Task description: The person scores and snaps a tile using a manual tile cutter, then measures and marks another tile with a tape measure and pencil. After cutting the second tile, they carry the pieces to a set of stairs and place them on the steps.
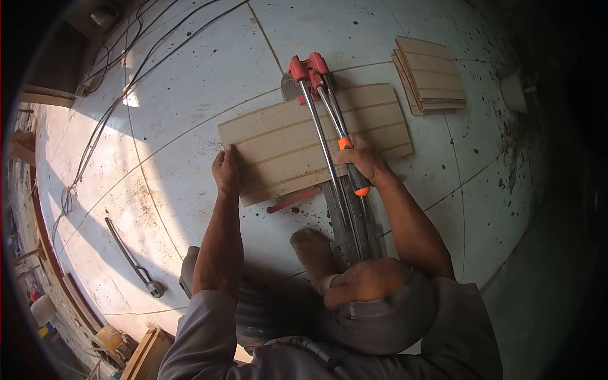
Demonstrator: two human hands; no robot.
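Tile [278,142], laid across the cutter [322,120], is pressed flat by the left hand [226,171] while the handle [344,144] is clenched in the right hand [366,161], so a crooked score could be caused by slipping.

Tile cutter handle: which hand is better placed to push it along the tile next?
Right, most likely. The right hand holds the orange handle; the left hand rests on the left edge of the beige tile, away from the rails.
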